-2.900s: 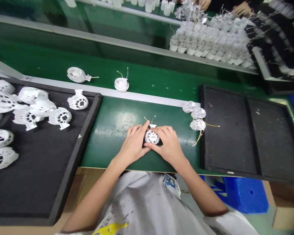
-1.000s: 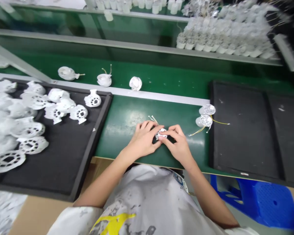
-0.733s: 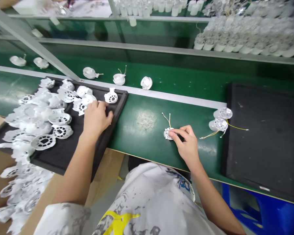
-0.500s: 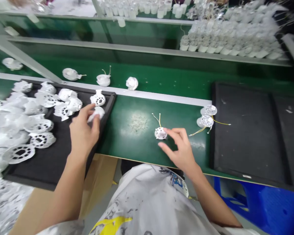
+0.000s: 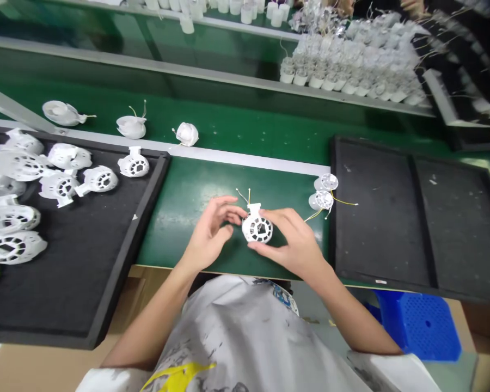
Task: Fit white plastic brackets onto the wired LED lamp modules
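A white plastic housing with a ring of slots and a tab at its top is over the green worktop in front of me. My right hand grips its right side between thumb and fingers. My left hand is at its left, fingers apart and curved, the fingertips close to the edge. Two thin wires stick up behind the housing; the round part they belong to is mostly hidden beneath it. Right of my right hand stand two clear round parts with yellow and white wires.
On the left lies a black tray with several white housings. Another black tray is at the right. Three white assemblies sit beyond the metal strip. Rows of white-based parts fill the shelf above. A blue stool stands below.
My left hand has brought a white housing from the left tray to the wired round part and released it. My right hand now grips the housing. The view has shifted.
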Available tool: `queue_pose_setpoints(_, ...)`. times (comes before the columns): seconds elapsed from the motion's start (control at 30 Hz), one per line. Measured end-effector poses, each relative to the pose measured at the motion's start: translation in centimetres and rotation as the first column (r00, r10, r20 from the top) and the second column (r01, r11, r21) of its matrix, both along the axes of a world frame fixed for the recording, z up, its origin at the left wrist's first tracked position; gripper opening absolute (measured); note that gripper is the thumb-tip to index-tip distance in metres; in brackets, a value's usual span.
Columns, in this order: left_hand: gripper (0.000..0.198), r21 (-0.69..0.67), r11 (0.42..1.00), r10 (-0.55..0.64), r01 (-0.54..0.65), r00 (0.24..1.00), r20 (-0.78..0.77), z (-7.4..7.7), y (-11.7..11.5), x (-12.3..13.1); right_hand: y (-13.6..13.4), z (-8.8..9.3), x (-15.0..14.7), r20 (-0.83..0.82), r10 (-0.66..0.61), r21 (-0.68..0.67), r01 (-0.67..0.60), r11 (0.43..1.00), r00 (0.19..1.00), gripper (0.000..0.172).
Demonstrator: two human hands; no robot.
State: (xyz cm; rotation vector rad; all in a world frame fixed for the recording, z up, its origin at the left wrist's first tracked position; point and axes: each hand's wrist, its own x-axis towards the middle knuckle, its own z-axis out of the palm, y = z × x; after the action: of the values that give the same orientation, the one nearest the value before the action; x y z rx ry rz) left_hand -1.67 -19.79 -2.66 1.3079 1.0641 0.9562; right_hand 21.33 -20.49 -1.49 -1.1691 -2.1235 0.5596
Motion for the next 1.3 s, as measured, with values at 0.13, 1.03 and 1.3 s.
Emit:
queue_pose_setpoints(0.13,0.081,0.281,0.941,-0.032,0.191,0.874,-0.484,-2.3,-0.3,-0.1,1.2,-1.9,-1.2,0.02,-0.084,-0.057,0.085,0.995,0.996,0.049)
queue_pose_setpoints(1.03,0.049,0.241,0.97,0.081,0.028,0.9,-0.429,-0.6,14.8,2.6,2.8,1.3,8.9,0.456,-0.242,0.136,0.202,0.97,0.856,0.055)
queue_pose_setpoints(1.3,0.057,0.649,0.757,0.565,-0.067,0.565,-0.601,0.2,20.2,-1.0,6.6,0.8,10.3,0.582,-0.17,0.055,0.171,0.984,0.795,0.033)
